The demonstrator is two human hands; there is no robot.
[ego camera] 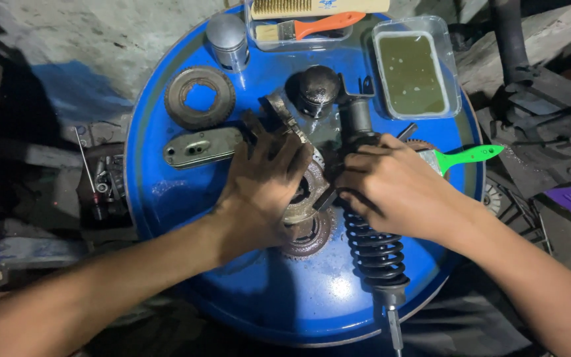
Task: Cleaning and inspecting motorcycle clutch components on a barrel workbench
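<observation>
On the blue drum top (266, 297), my left hand (262, 182) lies over a greasy round metal clutch or gear part (312, 188) and grips it. Under it lies a toothed sprocket (312, 238). My right hand (391, 185) closes on the upper end of a black coil-spring shock absorber (375, 248), which lies lengthwise toward me. The shock's top mount (355, 99) points away, beside a dark round engine part (317, 89).
Far side: a tray with an orange-handled brush (312, 28), a clear tub of murky green liquid (412, 73), a silver piston (227, 39). Left: a dark ring gear (199, 97) and grey metal cover (199, 147). A green-handled brush (467, 157) lies right. Scrap parts surround the drum.
</observation>
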